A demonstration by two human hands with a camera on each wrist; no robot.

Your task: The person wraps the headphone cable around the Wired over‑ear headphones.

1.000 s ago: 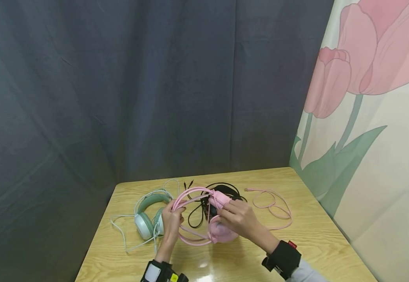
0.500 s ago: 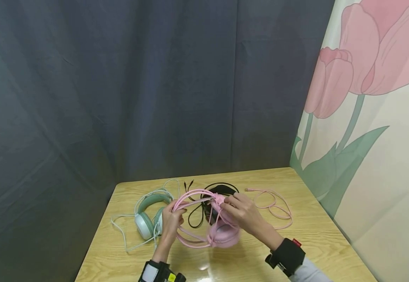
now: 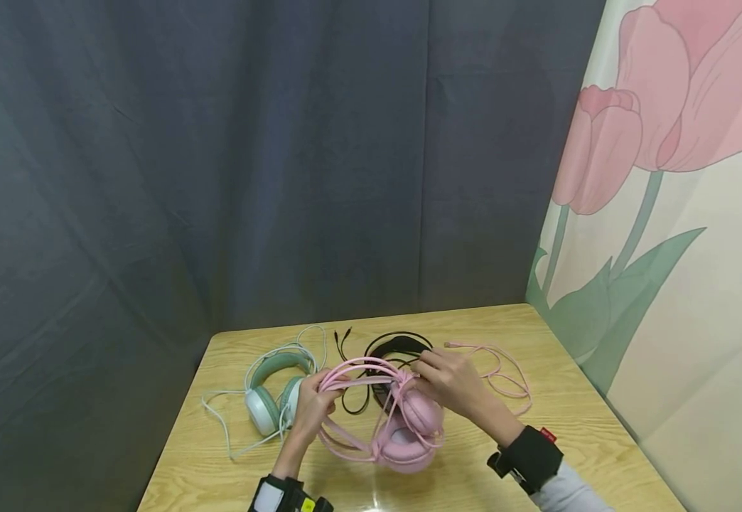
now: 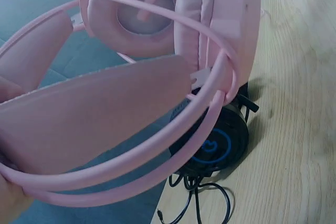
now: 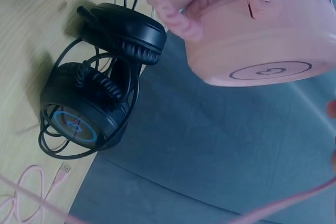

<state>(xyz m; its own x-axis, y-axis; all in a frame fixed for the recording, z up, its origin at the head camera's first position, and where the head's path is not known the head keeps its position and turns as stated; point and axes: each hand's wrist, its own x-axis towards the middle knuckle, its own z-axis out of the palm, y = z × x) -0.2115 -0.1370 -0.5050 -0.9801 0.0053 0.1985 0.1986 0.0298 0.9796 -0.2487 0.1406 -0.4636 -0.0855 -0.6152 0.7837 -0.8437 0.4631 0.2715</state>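
Both hands hold a pink headset [image 3: 403,427] just above the wooden table [image 3: 588,441]. My left hand [image 3: 312,407] grips its pink headband [image 3: 352,370] at the left end. My right hand [image 3: 449,380] pinches the pink cable [image 3: 409,371] wound round the top ear cup. The left wrist view shows the headband [image 4: 100,129] and ear cups [image 4: 210,30] close up. In the right wrist view a pink ear cup [image 5: 262,40] fills the top.
A mint-green headset [image 3: 269,391] with a white cable lies left of my hands. Behind the pink one lies a black headset [image 3: 396,348], also in the wrist views [image 5: 100,93]. Loose pink cable [image 3: 499,373] trails to the right. Dark curtain behind, tulip wall on the right.
The pink headset has turned and dropped slightly toward me, its ear cups now lower. My right hand has moved up and right along the cable at the top cup.
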